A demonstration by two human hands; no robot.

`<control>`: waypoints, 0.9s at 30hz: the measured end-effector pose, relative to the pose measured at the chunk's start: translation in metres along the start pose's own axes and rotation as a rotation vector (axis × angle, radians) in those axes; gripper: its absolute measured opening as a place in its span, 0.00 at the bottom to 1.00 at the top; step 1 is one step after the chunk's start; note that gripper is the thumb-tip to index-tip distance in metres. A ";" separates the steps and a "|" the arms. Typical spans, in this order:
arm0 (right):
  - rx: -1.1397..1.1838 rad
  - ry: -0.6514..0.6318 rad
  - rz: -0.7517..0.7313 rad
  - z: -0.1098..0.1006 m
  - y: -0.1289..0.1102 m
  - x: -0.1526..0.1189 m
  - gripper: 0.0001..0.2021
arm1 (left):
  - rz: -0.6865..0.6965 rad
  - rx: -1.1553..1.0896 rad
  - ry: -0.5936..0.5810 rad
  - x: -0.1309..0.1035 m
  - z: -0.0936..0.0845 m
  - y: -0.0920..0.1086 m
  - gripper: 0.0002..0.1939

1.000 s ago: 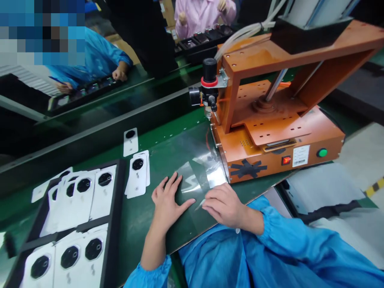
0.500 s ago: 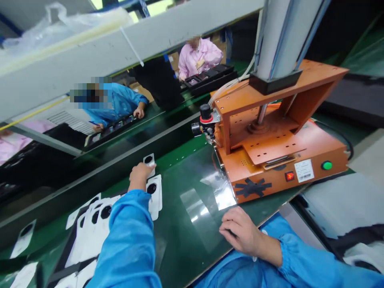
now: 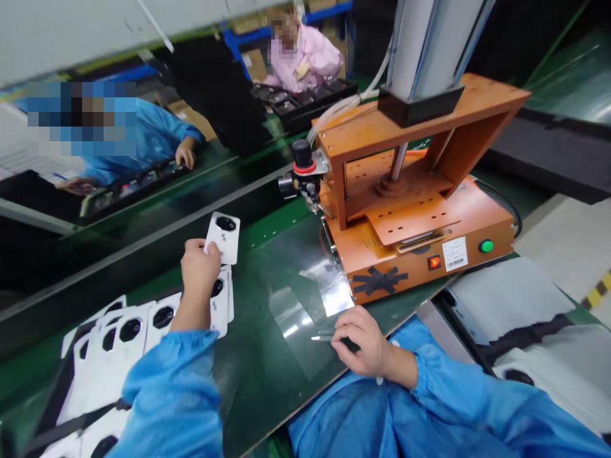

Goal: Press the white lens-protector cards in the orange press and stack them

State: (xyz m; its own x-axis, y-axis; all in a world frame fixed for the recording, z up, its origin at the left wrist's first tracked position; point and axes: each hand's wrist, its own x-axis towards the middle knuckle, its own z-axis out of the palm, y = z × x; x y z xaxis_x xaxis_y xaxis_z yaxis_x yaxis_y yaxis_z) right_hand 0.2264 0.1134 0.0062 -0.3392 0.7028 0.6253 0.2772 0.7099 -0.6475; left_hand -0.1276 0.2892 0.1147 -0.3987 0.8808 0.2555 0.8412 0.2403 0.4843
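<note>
My left hand (image 3: 201, 264) pinches the lower left edge of a white panel (image 3: 226, 240) with a black round patch. Below that hand, more white panels (image 3: 220, 312) lie stacked on the green table. Over by the table's front edge, my right hand (image 3: 360, 340) has its thumb and finger closed on a thin, pointed metal tool (image 3: 321, 338), its tip directed left. A clear film (image 3: 292, 321) lies flat left of the tool. Many similar white panels (image 3: 102, 369) fill a black tray at the lower left.
An orange press (image 3: 420, 229) with a white cylinder stands at the right, a pressure regulator (image 3: 303, 175) on its left side. Another clear sheet (image 3: 337, 292) lies beside it. Two people work across the bench. White sheets (image 3: 510, 296) lie at the lower right.
My left hand has lifted a white panel, which now shows more fully. A thin tool now shows at my right fingertips. The whole view has shifted, with the press lower and further left.
</note>
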 end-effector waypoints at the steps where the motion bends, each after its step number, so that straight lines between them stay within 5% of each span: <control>1: 0.019 0.004 0.007 -0.001 0.001 0.001 0.08 | -0.039 0.002 0.014 -0.020 -0.003 -0.002 0.22; 4: 0.102 0.016 0.033 -0.004 -0.002 0.004 0.07 | -0.054 -0.070 0.012 -0.105 -0.015 -0.001 0.30; 7: 0.229 0.002 0.102 -0.007 -0.015 0.011 0.05 | -0.166 -0.182 -0.024 -0.203 -0.018 0.002 0.19; 10: 0.345 -0.047 0.255 -0.004 -0.028 0.028 0.02 | -0.339 -0.291 -0.078 -0.279 -0.002 0.008 0.21; 12: 0.380 -0.097 0.378 0.004 -0.030 0.045 0.02 | -0.338 -0.350 -0.161 -0.309 0.012 0.015 0.24; 17: 0.283 -0.193 0.533 0.038 -0.001 0.088 0.05 | -0.187 -0.207 -0.410 -0.324 0.019 0.025 0.37; 22: 0.141 -0.219 0.572 0.055 0.022 0.107 0.05 | 0.235 0.076 -0.195 -0.313 0.006 0.004 0.33; 27: 0.068 -0.297 0.589 0.060 0.016 0.111 0.04 | 0.463 0.066 -0.236 -0.310 0.013 -0.005 0.26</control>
State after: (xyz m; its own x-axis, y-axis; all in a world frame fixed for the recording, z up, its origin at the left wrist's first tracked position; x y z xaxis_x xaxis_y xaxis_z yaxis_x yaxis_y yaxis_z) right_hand 0.1394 0.1994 0.0392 -0.3844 0.9230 0.0184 0.4382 0.1999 -0.8764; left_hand -0.0034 0.0207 0.0221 0.1070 0.9671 0.2310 0.9342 -0.1773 0.3096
